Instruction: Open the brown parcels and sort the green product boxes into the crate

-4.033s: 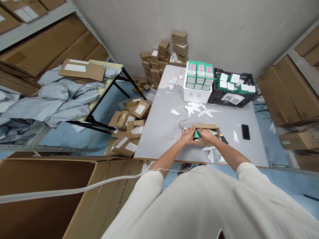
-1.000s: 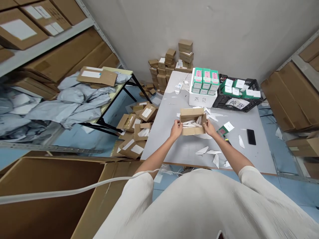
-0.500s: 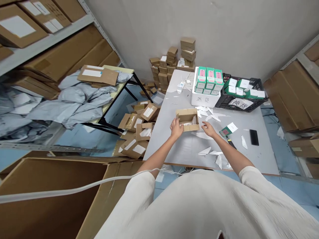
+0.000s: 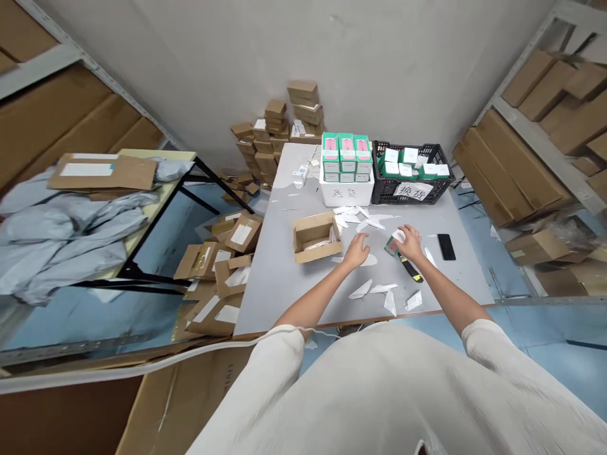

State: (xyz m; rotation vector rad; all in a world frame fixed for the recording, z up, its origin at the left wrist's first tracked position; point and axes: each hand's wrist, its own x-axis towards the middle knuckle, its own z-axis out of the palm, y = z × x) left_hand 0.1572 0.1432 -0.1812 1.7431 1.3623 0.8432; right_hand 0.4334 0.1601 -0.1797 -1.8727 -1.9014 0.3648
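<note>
Head cam had a good look down at the grey worktable and both bare hands. The left hand was relaxed and open, fingers a bit curled, gripping nothing, just beside a white paper scrap. The right hand had its fingers curled over a small green-and-pink card with a white slip at its edge, but honestly couldn't tell if that was a real pinch or just a touch. A yellow-and-black box cutter lay right below those fingers, with a black smartphone just past them.

Left of the left fingers sat an open kraft cardboard box with a few white bits inside. Progress-wise, that box looked opened up and torn white scraps were lying around, while plenty of small kraft boxes remained stacked by the wall.

Beyond the fingers, a white foam box marked 退货 (returns) held green-and-white boxes. A black plastic crate had a white paper sign reading 换货 (exchange). No brand was readable.
</note>
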